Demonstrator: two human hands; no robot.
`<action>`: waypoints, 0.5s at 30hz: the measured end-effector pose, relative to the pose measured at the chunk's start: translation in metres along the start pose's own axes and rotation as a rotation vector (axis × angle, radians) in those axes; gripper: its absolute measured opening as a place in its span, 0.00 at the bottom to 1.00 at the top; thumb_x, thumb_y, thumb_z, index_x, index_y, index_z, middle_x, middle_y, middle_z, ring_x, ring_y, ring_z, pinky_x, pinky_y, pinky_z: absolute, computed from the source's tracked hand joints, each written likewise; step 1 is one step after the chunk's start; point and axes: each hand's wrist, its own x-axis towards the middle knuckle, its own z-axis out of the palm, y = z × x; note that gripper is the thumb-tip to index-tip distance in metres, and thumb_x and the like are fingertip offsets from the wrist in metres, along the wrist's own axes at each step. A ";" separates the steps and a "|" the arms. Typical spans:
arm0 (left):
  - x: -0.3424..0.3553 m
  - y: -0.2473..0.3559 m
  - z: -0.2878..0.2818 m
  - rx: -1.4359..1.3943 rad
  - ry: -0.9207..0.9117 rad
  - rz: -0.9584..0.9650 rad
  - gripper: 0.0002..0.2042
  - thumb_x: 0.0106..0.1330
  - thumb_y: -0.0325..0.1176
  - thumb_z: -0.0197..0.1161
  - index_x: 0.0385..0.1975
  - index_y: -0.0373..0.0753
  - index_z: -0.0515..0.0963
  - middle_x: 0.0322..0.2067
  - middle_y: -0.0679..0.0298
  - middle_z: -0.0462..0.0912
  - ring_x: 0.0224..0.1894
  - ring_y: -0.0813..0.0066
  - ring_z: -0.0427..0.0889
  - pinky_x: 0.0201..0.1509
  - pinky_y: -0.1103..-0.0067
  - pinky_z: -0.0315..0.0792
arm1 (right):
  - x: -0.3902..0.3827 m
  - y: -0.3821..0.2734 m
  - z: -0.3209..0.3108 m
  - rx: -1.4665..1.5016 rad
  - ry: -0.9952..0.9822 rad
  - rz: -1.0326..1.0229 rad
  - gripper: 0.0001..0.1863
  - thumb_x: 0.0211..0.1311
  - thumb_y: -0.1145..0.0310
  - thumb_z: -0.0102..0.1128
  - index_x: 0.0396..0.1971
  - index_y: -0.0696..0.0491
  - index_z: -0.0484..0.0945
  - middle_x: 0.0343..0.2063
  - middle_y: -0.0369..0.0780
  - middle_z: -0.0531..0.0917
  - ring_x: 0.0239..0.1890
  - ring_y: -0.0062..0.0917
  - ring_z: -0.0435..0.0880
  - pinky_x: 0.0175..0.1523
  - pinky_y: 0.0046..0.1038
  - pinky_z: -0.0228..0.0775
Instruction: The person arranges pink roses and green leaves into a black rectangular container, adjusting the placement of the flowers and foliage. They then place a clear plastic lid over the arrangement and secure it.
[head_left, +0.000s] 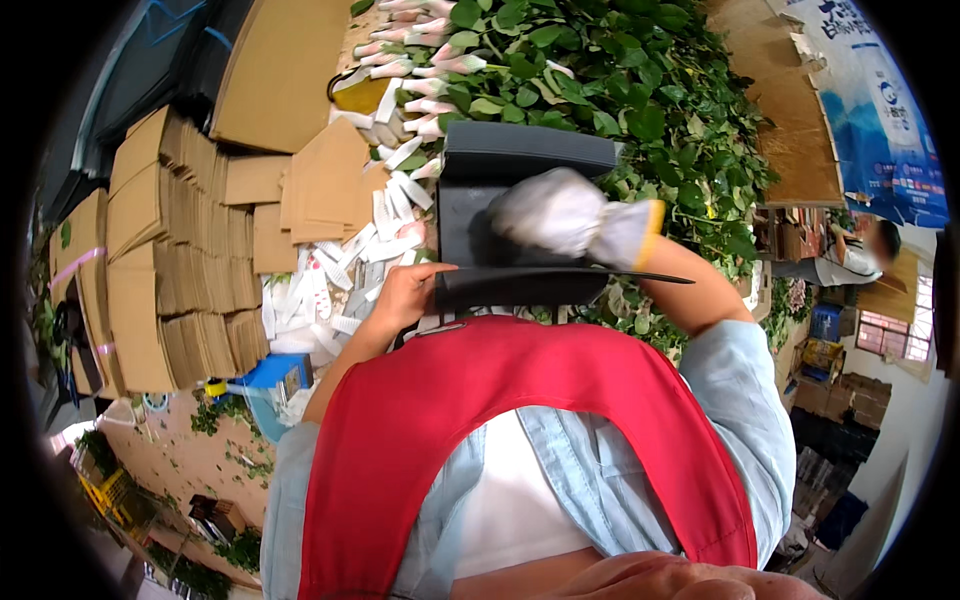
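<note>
A black trough (462,222) with raised side walls stands in front of me. My left hand (402,298), bare, pinches the left end of its near wall, the index finger lying along the top edge. Over the trough's inside, my right hand (550,212) wears a white knitted glove with a yellow cuff. Motion smears its fingers, so I cannot see whether they hold anything. Beyond the trough and to its right lie leafy green flower stems (640,90). Flower buds in white-and-pink sleeves (430,65) sit at the stems' left end.
Loose white sleeves (335,275) are scattered left of the trough. Flat cardboard pieces (330,180) and stacked folded cardboard (190,250) stand farther left. A blue box (275,372) is near my left elbow. Another person (850,255) is far off at the right.
</note>
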 end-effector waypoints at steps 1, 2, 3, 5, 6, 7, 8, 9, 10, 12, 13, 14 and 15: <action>0.000 0.007 -0.007 -0.016 -0.053 -0.080 0.13 0.68 0.25 0.52 0.48 0.40 0.81 0.23 0.59 0.81 0.22 0.76 0.76 0.32 0.78 0.73 | -0.002 -0.009 -0.025 0.177 0.116 0.032 0.25 0.53 0.58 0.59 0.53 0.49 0.75 0.51 0.47 0.77 0.55 0.37 0.76 0.58 0.38 0.67; -0.002 0.011 -0.013 -0.032 -0.099 -0.171 0.13 0.68 0.26 0.52 0.48 0.40 0.80 0.22 0.59 0.80 0.22 0.77 0.75 0.31 0.78 0.72 | -0.007 -0.019 -0.036 0.242 0.069 0.089 0.24 0.51 0.59 0.61 0.50 0.51 0.77 0.47 0.47 0.80 0.50 0.38 0.79 0.54 0.38 0.71; -0.003 0.011 -0.017 -0.059 -0.120 -0.164 0.14 0.70 0.30 0.50 0.50 0.40 0.79 0.23 0.59 0.80 0.24 0.77 0.76 0.32 0.78 0.72 | -0.011 -0.029 -0.046 0.306 0.023 0.147 0.22 0.49 0.60 0.62 0.46 0.52 0.78 0.42 0.47 0.82 0.45 0.40 0.83 0.49 0.38 0.75; 0.003 0.016 -0.024 -0.127 -0.203 -0.126 0.16 0.75 0.38 0.46 0.53 0.41 0.78 0.25 0.60 0.81 0.28 0.77 0.78 0.35 0.79 0.72 | -0.034 -0.048 -0.027 0.000 -0.313 0.317 0.19 0.47 0.62 0.62 0.41 0.53 0.79 0.36 0.47 0.84 0.39 0.44 0.83 0.43 0.41 0.77; 0.005 0.016 -0.030 -0.131 -0.261 -0.134 0.16 0.72 0.39 0.54 0.52 0.39 0.78 0.29 0.57 0.82 0.32 0.76 0.80 0.40 0.79 0.73 | -0.037 -0.050 -0.004 -0.226 -0.438 0.405 0.17 0.48 0.63 0.62 0.39 0.53 0.79 0.34 0.47 0.84 0.37 0.45 0.83 0.42 0.42 0.77; 0.001 0.017 -0.023 -0.197 -0.225 -0.235 0.16 0.69 0.39 0.58 0.52 0.39 0.78 0.31 0.56 0.83 0.33 0.75 0.80 0.41 0.78 0.73 | -0.022 -0.054 -0.006 -0.180 -0.467 0.402 0.17 0.48 0.63 0.62 0.39 0.53 0.80 0.33 0.47 0.84 0.36 0.45 0.83 0.42 0.42 0.77; -0.003 0.018 -0.017 -0.268 -0.184 -0.334 0.17 0.66 0.39 0.62 0.52 0.38 0.78 0.32 0.56 0.84 0.33 0.74 0.81 0.41 0.77 0.74 | -0.003 -0.059 -0.013 -0.134 -0.498 0.396 0.17 0.48 0.63 0.62 0.39 0.52 0.80 0.31 0.47 0.84 0.35 0.46 0.83 0.41 0.43 0.76; -0.008 0.017 -0.008 -0.265 -0.117 -0.298 0.17 0.64 0.38 0.65 0.51 0.37 0.78 0.32 0.55 0.84 0.33 0.74 0.81 0.41 0.76 0.74 | 0.013 -0.065 -0.018 -0.082 -0.535 0.408 0.17 0.48 0.63 0.63 0.39 0.52 0.80 0.30 0.47 0.83 0.34 0.46 0.83 0.40 0.43 0.76; -0.008 0.022 -0.004 -0.253 -0.060 -0.252 0.18 0.62 0.36 0.67 0.50 0.37 0.79 0.32 0.55 0.85 0.32 0.73 0.81 0.40 0.75 0.75 | 0.033 -0.067 -0.016 0.056 -0.185 0.134 0.13 0.49 0.63 0.63 0.35 0.52 0.80 0.25 0.47 0.82 0.30 0.44 0.83 0.35 0.43 0.75; -0.014 0.022 0.003 -0.125 0.015 -0.440 0.16 0.59 0.23 0.61 0.48 0.40 0.81 0.33 0.54 0.85 0.33 0.71 0.82 0.41 0.77 0.75 | 0.101 -0.066 -0.002 -0.052 0.040 0.002 0.04 0.54 0.68 0.59 0.26 0.52 0.77 0.21 0.44 0.81 0.24 0.39 0.82 0.27 0.38 0.71; -0.013 0.019 0.004 -0.084 0.008 -0.367 0.17 0.58 0.22 0.61 0.48 0.41 0.81 0.33 0.54 0.85 0.32 0.69 0.83 0.40 0.76 0.75 | 0.134 -0.055 0.016 -0.204 0.127 -0.047 0.04 0.53 0.69 0.60 0.25 0.51 0.75 0.22 0.43 0.81 0.25 0.37 0.83 0.26 0.37 0.70; -0.012 0.015 0.007 -0.044 0.004 -0.297 0.18 0.56 0.22 0.61 0.48 0.42 0.81 0.33 0.53 0.85 0.32 0.68 0.83 0.40 0.76 0.76 | 0.173 -0.048 0.027 -0.305 -0.108 0.107 0.06 0.54 0.70 0.61 0.32 0.51 0.75 0.27 0.42 0.83 0.30 0.37 0.84 0.29 0.35 0.74; -0.013 0.012 0.010 -0.036 0.037 -0.228 0.19 0.54 0.21 0.61 0.48 0.43 0.81 0.34 0.54 0.84 0.32 0.66 0.84 0.39 0.75 0.76 | 0.198 -0.038 0.048 -0.321 -0.117 0.195 0.10 0.59 0.65 0.55 0.39 0.52 0.72 0.28 0.42 0.83 0.32 0.37 0.85 0.32 0.35 0.76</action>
